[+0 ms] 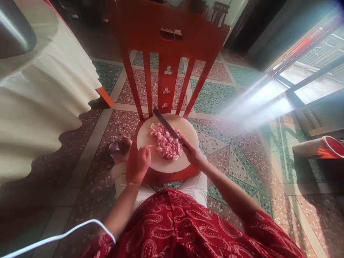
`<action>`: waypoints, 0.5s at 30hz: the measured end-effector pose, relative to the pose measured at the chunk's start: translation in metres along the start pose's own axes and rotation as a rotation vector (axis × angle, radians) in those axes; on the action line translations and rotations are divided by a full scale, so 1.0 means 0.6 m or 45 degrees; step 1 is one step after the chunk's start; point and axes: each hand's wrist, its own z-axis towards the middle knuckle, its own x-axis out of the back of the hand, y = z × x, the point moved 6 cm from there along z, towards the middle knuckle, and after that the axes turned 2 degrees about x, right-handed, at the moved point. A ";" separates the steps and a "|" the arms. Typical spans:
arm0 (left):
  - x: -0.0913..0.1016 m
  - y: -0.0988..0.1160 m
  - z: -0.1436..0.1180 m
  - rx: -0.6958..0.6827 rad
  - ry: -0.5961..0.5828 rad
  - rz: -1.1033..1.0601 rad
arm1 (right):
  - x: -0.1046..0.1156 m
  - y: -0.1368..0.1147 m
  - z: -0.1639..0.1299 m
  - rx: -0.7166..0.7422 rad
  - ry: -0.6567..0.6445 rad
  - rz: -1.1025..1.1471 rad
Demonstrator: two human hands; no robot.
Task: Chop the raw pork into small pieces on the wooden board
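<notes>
Terrazzo floor (231, 143) — sunlit window (309, 71), red chair (172, 39).

1 knife (166, 124), 1 board (161, 163), 1 chair (172, 39)

Chair (172, 43): wood, red-painted, semi-gloss sheen on the back slats. Cutting board (161, 163) on the seat: pale, smooth, matt, wood or plastic, cannot tell which. Knife (167, 126): dark metal blade, dull finish. Meat pieces (166, 143): pink, moist, slightly glossy. Floor (215, 96): polished terrazzo, speckled stone chips, smooth. Left: cream cloth (40, 104), soft, matt, scalloped edge. Near: red printed fabric (182, 229), matt. Far right: cup (321, 147), red and white, smooth, looks plastic.
</notes>
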 end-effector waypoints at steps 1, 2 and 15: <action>-0.002 -0.001 0.005 0.019 0.023 0.000 | 0.011 -0.008 0.006 0.044 0.071 0.043; -0.005 -0.005 0.009 0.049 0.054 -0.003 | 0.014 -0.013 0.012 0.072 0.120 0.072; -0.059 -0.055 0.007 0.202 0.142 -0.230 | 0.015 -0.027 0.036 0.154 0.094 0.113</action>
